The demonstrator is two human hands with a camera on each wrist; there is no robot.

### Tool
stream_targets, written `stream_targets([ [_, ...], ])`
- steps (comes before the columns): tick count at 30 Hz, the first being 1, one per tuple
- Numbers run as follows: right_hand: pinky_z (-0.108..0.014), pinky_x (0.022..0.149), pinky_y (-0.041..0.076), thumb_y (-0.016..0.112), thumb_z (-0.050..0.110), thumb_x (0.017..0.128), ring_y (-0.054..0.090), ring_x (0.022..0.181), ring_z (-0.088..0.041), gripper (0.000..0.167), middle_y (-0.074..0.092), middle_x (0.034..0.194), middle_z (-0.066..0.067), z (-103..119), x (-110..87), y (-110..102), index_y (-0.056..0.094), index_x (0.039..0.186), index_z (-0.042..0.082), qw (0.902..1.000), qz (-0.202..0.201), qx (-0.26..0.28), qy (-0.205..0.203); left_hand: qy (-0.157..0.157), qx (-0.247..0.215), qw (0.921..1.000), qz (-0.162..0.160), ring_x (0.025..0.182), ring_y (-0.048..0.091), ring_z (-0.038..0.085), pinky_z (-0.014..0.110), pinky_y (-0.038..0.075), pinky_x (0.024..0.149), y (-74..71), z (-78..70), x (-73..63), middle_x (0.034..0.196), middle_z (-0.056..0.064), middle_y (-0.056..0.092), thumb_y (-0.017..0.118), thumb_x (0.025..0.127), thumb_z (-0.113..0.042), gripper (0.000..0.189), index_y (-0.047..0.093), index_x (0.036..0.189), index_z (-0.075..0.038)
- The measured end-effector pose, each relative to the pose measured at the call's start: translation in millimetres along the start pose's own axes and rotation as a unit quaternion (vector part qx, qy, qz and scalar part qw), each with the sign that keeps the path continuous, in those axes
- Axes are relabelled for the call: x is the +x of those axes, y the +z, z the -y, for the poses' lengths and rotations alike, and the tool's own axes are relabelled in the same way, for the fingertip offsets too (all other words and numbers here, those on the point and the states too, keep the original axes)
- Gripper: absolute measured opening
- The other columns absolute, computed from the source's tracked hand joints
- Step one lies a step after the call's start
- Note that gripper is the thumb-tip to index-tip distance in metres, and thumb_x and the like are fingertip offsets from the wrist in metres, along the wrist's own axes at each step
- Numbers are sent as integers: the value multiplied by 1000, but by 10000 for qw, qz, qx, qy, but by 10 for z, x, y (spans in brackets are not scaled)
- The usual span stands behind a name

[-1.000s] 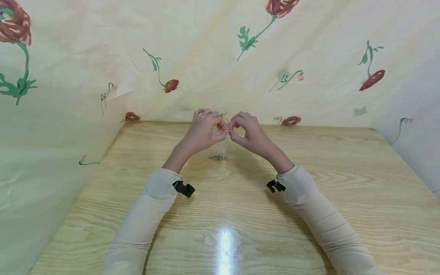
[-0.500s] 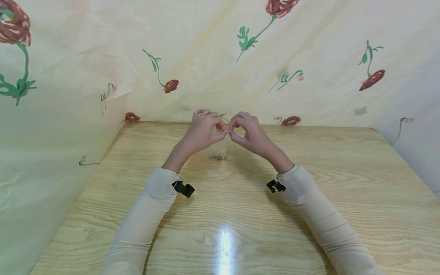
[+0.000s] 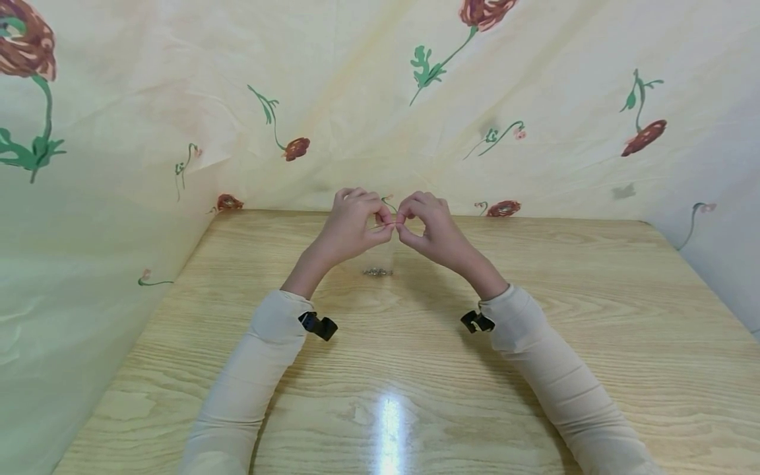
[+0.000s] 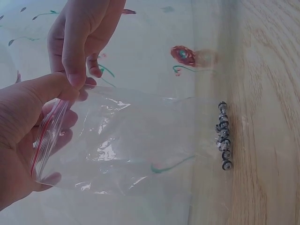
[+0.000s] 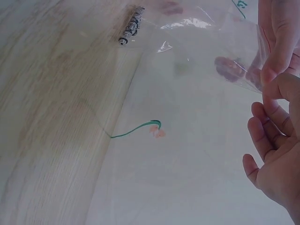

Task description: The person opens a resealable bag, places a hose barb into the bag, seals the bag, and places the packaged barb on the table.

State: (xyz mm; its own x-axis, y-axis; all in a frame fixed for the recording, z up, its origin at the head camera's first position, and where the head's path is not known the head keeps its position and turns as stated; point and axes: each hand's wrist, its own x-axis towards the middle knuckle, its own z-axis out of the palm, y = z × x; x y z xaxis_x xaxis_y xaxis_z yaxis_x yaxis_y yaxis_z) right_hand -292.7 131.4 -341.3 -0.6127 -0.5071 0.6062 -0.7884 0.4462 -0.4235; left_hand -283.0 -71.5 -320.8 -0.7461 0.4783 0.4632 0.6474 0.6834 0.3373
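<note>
A clear zip-seal plastic bag [image 4: 108, 140] with a red line along its top edge hangs between my two hands. Small dark and silver metal parts [image 4: 224, 136] are gathered in a row along its bottom, close to the tabletop. My left hand [image 3: 350, 224] pinches the bag's sealing strip [image 4: 47, 136] between thumb and fingers. At the strip's other end, my right hand [image 3: 433, 227] pinches a corner with thumb and forefinger, its tips against the left hand's. Whether the seal is fully pressed together cannot be made out.
A wood-grain table [image 3: 415, 356] lies beneath both arms. Behind and to the sides hangs a pale cloth [image 3: 356, 86] printed with red flowers. Black straps [image 3: 318, 326] sit at the cuffs of both light sleeves.
</note>
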Motion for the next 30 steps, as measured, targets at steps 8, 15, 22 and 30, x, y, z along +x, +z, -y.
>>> stream_targets([
  [8,-52,93,29,68,-1,88,53,96,-29,9,65,101,-13,4,-7,-22,63,88,6,9999,-63,-68,-56,70,41,10000,-52,96,58,23,57,30,114,9,-16,0,86,0,66,70,91,-21,8,73,88,-13],
  [15,-52,93,29,69,0,88,52,96,-29,9,65,101,-12,-9,-14,-31,63,88,7,9999,-83,-112,-15,135,40,9999,-83,96,58,23,57,30,113,15,-8,-5,86,0,66,70,91,-19,7,73,88,-13],
  [22,-53,93,29,67,1,90,52,96,-29,8,65,102,-12,-10,-15,-45,63,88,7,9999,-73,-117,89,165,25,9999,-45,97,60,25,57,30,113,22,-10,-4,87,1,67,69,91,-19,7,72,88,-13],
  [30,-55,93,29,67,1,90,53,97,-34,8,65,102,-13,-26,-11,-58,62,88,6,9998,-86,-151,84,160,-73,9998,-23,99,61,30,58,30,113,22,-23,-5,86,2,66,70,90,-17,6,72,88,-12],
])
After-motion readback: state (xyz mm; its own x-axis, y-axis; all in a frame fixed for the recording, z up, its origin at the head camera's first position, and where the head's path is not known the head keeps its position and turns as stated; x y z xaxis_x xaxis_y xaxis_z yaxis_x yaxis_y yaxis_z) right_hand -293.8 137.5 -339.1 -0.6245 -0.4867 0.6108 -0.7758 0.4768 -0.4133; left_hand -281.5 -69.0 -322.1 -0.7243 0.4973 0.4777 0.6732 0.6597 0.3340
